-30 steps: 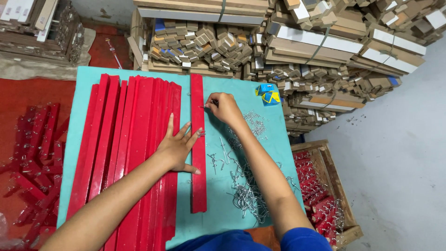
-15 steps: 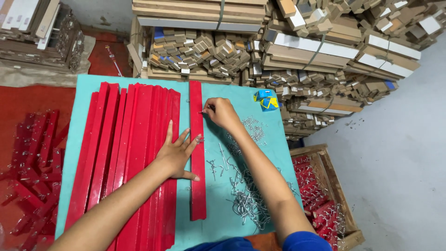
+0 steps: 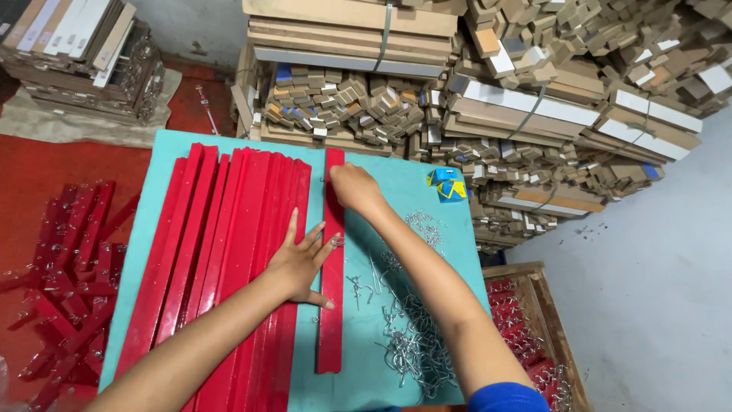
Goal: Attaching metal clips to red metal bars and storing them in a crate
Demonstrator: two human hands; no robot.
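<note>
Two hands [image 3: 301,263], one separate red strip [image 3: 332,305]

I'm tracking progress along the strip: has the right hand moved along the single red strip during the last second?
Yes. The right hand has moved up the single red strip, toward its far end by the teal table edge.

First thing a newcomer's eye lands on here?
The bright red strips packed side by side on the teal table, centre frame. The left hand lies flat on them, while the right hand works at the far end of a single red strip set apart. A heap of metal hooks glints at right.
</note>
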